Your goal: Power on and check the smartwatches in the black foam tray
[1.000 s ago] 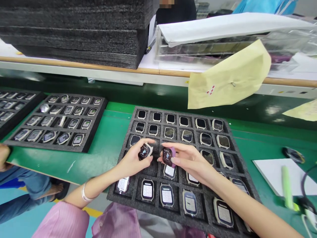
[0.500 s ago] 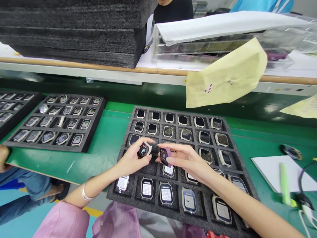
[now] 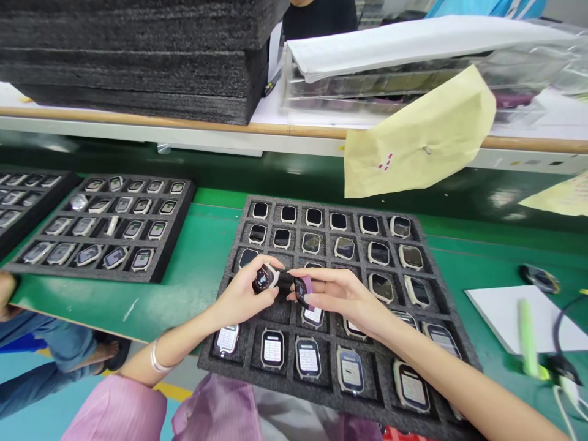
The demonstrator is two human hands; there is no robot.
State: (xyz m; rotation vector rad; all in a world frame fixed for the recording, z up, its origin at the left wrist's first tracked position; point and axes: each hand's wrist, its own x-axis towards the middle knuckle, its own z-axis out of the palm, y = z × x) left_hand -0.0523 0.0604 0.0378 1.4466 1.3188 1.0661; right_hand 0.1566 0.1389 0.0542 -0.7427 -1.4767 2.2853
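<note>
A black foam tray (image 3: 441, 288) with rows of pockets holds several smartwatch bodies, dark-screened at the back and lit at the front. My left hand (image 3: 241, 298) is closed on a white-cased watch body (image 3: 263, 278) with a lit dial. My right hand (image 3: 342, 297) pinches a purple-cased watch body (image 3: 303, 290). Both watches hover just above the tray's third row, nearly touching each other.
A second foam tray (image 3: 177, 239) of watch bodies lies to the left on the green bench (image 3: 197, 263), a third at the far left. Stacked black foam sheets (image 3: 138, 55) and a yellow paper (image 3: 418, 138) sit on the rear shelf. A white sheet (image 3: 500, 309) and green pen (image 3: 527, 337) lie right.
Both hands have lowered slightly toward the tray and drawn the two watch bodies closer together. The right hand has tilted the purple one more edge-on.
</note>
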